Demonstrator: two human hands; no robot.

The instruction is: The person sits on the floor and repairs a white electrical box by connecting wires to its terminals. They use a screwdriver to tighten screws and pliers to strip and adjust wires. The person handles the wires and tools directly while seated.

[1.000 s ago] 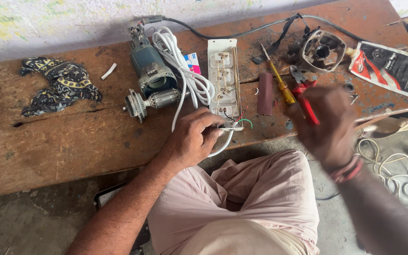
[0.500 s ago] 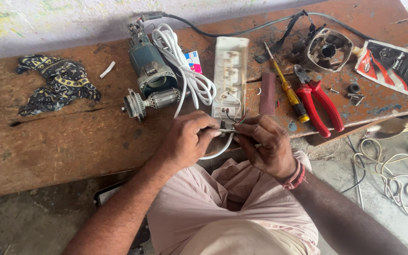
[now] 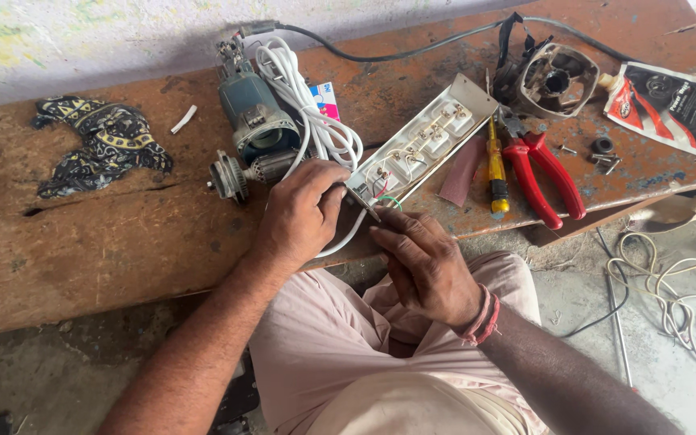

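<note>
Both hands (image 3: 300,217) (image 3: 424,266) on socket strip (image 3: 424,145) near bench edge (image 3: 477,229)

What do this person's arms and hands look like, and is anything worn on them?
Both forearms are bare, with no sleeves in view and no gloves. The left hand shows no ring, watch or band. The right hand has a bundle of red and pink thread bands wound round the wrist. No tattoos or other markings can be seen on either arm.
</note>
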